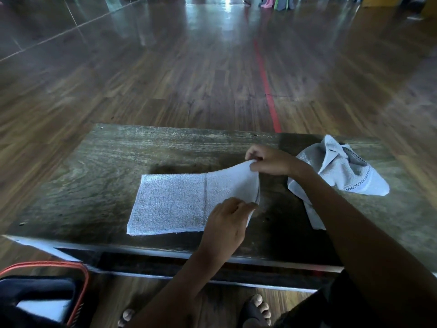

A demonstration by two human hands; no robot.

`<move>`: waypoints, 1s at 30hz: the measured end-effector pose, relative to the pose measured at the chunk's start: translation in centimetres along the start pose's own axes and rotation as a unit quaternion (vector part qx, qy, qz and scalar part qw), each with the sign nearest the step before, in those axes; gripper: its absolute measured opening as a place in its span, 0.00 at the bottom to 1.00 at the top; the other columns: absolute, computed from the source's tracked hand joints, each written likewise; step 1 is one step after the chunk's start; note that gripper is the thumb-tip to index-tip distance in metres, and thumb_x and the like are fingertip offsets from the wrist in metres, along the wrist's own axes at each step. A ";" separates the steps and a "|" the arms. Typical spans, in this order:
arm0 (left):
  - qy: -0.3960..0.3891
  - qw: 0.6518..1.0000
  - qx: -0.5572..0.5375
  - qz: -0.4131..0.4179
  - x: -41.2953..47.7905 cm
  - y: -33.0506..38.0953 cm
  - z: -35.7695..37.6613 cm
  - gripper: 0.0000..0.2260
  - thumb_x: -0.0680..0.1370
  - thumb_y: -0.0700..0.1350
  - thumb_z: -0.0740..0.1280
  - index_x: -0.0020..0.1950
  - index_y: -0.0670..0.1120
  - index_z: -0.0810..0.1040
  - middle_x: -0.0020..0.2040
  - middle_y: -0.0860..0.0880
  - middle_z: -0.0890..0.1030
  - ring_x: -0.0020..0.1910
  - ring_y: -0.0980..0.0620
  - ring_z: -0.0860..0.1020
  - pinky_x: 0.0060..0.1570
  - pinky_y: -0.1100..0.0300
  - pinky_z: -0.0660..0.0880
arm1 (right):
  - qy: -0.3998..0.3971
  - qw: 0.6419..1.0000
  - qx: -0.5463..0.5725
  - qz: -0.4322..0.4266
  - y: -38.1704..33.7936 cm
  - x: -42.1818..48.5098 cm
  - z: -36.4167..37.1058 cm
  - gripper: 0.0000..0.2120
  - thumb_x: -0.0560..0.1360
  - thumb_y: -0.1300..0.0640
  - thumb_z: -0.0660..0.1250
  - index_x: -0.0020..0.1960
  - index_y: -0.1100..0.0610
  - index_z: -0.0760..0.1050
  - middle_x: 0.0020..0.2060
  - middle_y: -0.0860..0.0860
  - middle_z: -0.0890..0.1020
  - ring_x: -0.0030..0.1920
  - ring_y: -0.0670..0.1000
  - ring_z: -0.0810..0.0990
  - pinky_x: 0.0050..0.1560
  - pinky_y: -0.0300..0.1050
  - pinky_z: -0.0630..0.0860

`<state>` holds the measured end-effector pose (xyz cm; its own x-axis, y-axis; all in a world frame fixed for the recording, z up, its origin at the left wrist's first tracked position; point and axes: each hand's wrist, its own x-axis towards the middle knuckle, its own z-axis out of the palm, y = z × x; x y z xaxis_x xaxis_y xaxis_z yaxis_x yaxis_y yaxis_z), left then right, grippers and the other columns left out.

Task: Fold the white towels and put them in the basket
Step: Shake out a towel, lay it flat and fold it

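The left hand (227, 221) and right hand (272, 162) are each pinching a right-side corner of the towel (170, 202) on the table (118, 150), starting a fold. A crumpled towel (340, 171) is waiting beside it; the basket (47, 263) on the floor (106, 299) is seemingly holding something white already.

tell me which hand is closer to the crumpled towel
Right. The right hand pinches the far corner of the flat towel, just left of the crumpled towel; the left hand grips its near corner, farther away.

basket (81, 297) cut off, crumpled towel (343, 171) partly hidden
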<state>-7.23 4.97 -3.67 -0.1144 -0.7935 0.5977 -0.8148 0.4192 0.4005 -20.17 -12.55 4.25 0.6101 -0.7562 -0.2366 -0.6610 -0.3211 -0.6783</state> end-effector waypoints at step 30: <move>0.147 0.850 0.035 -0.505 -9.1 -9.6 -11.7 0.12 0.73 0.57 0.62 0.52 0.54 0.74 0.48 0.54 0.77 0.51 0.50 0.75 0.50 0.48 0.73 | -0.095 0.961 -0.199 -0.169 -15.6 13.9 15.4 0.13 0.77 0.55 0.63 0.61 0.49 0.75 0.32 0.42 0.75 0.29 0.44 0.73 0.34 0.40 0.68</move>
<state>8.30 13.33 -4.88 0.8022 -0.5837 0.1255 -0.4456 -0.4454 0.7766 5.33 -9.27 0.89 0.8630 -0.4646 -0.1984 -0.5027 -0.7508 -0.4285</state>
